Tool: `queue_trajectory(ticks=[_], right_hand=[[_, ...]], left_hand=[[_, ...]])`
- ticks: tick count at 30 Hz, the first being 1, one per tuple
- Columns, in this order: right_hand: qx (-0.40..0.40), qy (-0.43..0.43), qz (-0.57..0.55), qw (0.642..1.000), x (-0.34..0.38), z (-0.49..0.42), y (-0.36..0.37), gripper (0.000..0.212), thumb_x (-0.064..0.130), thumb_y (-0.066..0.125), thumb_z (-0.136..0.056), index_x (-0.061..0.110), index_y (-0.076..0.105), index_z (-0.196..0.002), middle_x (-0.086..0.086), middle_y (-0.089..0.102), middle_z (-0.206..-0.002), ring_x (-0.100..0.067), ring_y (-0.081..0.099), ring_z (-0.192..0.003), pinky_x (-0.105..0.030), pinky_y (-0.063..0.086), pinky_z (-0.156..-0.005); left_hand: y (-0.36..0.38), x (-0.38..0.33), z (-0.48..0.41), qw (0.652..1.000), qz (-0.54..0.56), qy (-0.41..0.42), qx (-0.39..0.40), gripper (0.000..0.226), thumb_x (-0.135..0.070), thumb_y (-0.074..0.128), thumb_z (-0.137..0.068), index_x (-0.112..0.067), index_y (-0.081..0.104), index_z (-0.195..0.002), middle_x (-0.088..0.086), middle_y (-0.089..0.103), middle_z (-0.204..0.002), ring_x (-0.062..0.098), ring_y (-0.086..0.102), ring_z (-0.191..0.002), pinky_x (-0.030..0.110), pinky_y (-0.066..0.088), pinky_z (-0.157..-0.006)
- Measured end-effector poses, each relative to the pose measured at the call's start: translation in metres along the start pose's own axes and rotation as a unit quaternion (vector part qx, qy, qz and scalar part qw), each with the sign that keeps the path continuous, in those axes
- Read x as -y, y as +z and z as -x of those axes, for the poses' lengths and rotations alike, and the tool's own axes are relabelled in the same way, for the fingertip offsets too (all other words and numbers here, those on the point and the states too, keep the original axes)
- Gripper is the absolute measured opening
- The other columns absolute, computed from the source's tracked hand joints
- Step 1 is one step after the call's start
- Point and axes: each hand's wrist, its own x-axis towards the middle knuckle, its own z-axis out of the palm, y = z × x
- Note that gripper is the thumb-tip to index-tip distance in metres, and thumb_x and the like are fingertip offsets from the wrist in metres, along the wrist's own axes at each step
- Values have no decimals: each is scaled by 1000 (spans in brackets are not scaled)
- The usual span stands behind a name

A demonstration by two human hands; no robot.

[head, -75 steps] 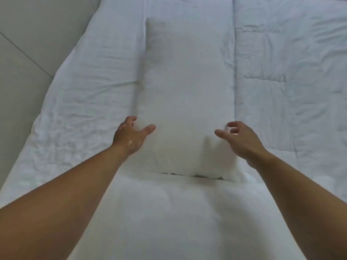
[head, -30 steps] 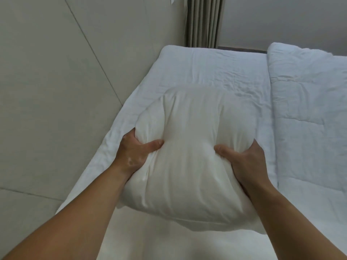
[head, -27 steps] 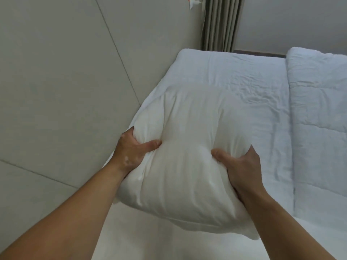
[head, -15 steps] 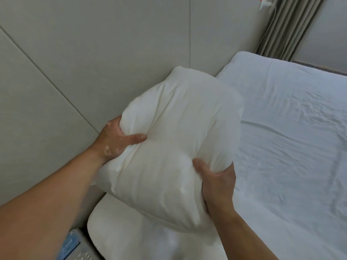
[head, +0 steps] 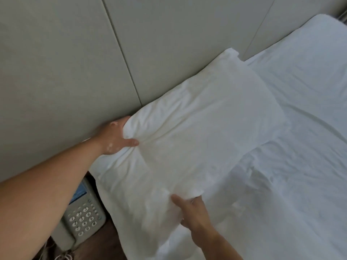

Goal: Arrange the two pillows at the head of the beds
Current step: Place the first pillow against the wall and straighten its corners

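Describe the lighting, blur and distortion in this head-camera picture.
Head view: soft, even light with no glare; the right hand and the pillow edge beside it are motion-blurred; wall panel seams splay outward, suggesting wide-angle distortion.

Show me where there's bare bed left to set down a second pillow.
Free: the sheet right of the pillow, along the wall panels. Crowded: the near corner, where the left hand and right hand grip the pillow beside the phone.
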Motion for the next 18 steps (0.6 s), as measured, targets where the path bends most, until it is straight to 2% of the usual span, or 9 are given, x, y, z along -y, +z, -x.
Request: queue_trajectory(ticks=[2,3,5,7,8,10,13,16,18], right_hand=[[53,61,95,992,18,5,-24,25,32,84,-82,18,71,-99,0,73,-89,-18,66,-80,-34,53,-69],[65,69,166,982,30,7,-38,23,32,82,-84,13,72,-92,-2,68,-84,-20,63,-74,-33,49,-64],[46,28,358,932,67,8,-60,36,45,79,-79,10,77,-87,1,71,-79,-17,68,-70,-31,52,-66],[-13,-74,502,861,113,4,-72,35,50,79,-81,20,80,-99,7,79,-91,-11,74,-84,-27,54,-79],[-44,-128,530,837,140,-1,-73,35,47,80,-83,25,77,-110,8,79,-100,-10,73,-91,-25,51,-82],[-90,-240,544,799,195,-16,-69,51,39,82,-86,25,66,-132,4,73,-118,-12,71,-100,-23,46,-87],[-78,-350,633,686,267,-56,-51,81,38,82,-85,25,44,-155,-3,51,-151,-23,55,-134,-34,43,-108],[2,-346,758,553,314,-95,-24,112,45,89,-74,31,24,-164,2,26,-170,-25,28,-154,-45,35,-119],[38,-318,796,514,332,-115,-8,128,49,94,-61,34,20,-165,4,22,-172,-24,23,-156,-51,31,-120]], left_hand=[[8,16,-5,1000,8,-17,-10,86,-41,89,-75,-23,48,-149,4,64,-140,30,58,-127,30,38,-90],[11,23,-8,1000,13,-22,-13,89,-43,89,-74,-23,47,-149,4,63,-140,30,58,-127,30,38,-90],[11,29,-11,999,20,-24,-16,97,-49,91,-69,-25,45,-150,3,62,-142,29,58,-127,32,41,-92],[8,33,-13,999,15,-34,-5,104,-57,90,-64,-27,42,-152,0,61,-143,28,58,-128,32,41,-93],[6,35,-14,999,10,-38,2,107,-61,89,-63,-28,41,-152,0,61,-144,28,57,-129,32,42,-94],[3,39,-14,999,0,-43,18,112,-72,84,-59,-29,41,-152,-1,61,-144,27,58,-129,35,45,-99],[0,47,-14,998,-19,-47,33,122,-91,70,-46,-30,43,-149,-1,63,-142,26,60,-126,39,47,-103],[2,54,-16,998,-31,-40,30,125,-96,62,-40,-31,46,-146,-1,66,-138,25,62,-123,37,48,-100],[4,57,-16,999,-31,-32,25,124,-95,61,-40,-32,46,-145,-1,68,-136,25,64,-121,35,49,-96]])
